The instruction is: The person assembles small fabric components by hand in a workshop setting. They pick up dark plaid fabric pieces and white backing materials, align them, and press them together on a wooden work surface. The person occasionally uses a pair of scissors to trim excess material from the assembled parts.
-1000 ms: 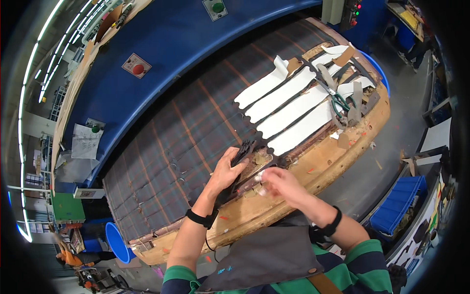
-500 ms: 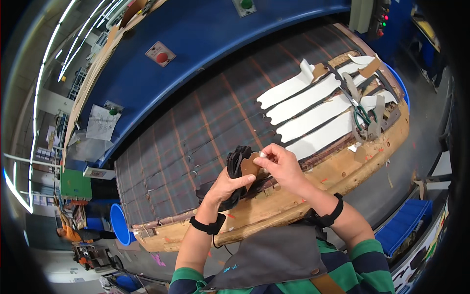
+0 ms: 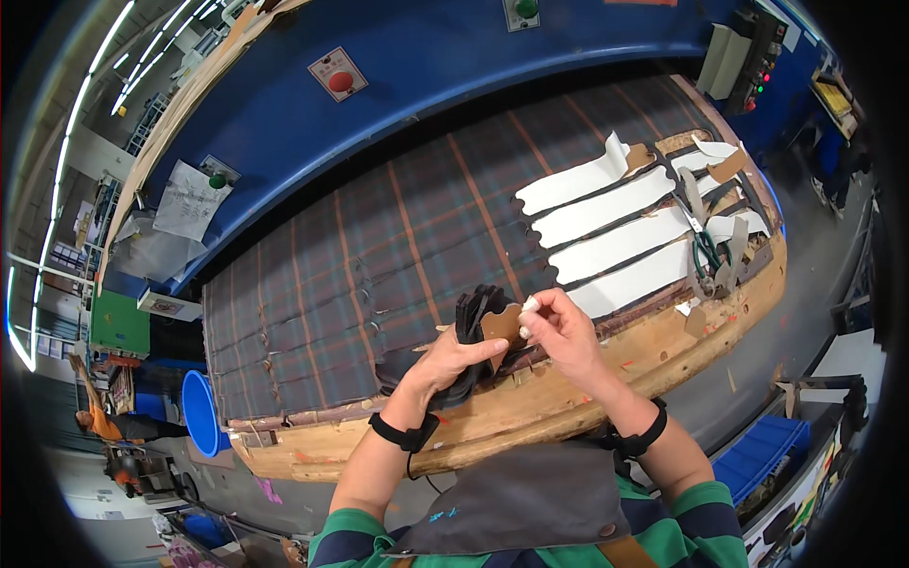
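My left hand (image 3: 443,363) is closed around a folded bundle of dark cloth pieces (image 3: 481,301) near the front edge of the bed. A brown scalloped piece (image 3: 498,324), leather-like, lies against the bundle's right side, under my left thumb. My right hand (image 3: 566,333) is beside its right edge with the fingers curled in. Small white patches (image 3: 529,304) show at the thumb and forefinger tips. Whether these are finger coverings or something pinched, I cannot tell.
Dark plaid material (image 3: 312,312) covers the wood-edged bed. To the right lie white scalloped strips (image 3: 620,241), green-handled scissors (image 3: 704,248) and scraps. A blue machine beam (image 3: 426,57) with buttons spans the back. Blue bins (image 3: 199,412) stand around; another person (image 3: 104,423) is far left.
The view has shifted, with the bed appearing lower at the back. My right fingers have turned, and white now shows at two fingertips. My left hand keeps its hold on the bundle.
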### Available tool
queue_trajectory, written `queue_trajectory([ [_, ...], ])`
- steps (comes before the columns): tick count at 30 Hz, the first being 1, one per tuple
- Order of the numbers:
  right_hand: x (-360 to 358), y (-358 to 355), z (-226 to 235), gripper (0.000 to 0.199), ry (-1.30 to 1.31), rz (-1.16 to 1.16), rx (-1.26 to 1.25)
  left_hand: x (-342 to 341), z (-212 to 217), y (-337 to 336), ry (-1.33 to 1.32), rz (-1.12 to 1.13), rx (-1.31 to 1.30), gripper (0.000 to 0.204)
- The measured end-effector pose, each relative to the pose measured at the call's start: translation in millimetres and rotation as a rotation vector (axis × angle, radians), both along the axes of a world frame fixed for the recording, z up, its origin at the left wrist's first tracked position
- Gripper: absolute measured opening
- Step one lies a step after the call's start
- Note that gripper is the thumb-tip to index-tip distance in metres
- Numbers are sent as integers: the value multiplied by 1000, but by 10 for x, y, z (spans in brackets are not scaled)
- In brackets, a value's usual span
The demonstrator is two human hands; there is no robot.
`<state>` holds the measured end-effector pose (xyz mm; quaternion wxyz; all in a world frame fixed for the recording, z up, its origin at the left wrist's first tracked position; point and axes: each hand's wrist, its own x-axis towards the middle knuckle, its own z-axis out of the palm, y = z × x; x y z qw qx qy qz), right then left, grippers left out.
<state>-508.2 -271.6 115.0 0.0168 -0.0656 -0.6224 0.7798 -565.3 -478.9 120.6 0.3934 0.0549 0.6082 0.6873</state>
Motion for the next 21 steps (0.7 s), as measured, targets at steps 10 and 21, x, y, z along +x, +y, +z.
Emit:
queue_trajectory([
  [10,-22,10,-50,19,-25,43,76,-9,69,57,0,-109,-86,46],
  [21,77,89,-119,8,12,-47,26,-35,-1,20,33,-151,-96,60],
])
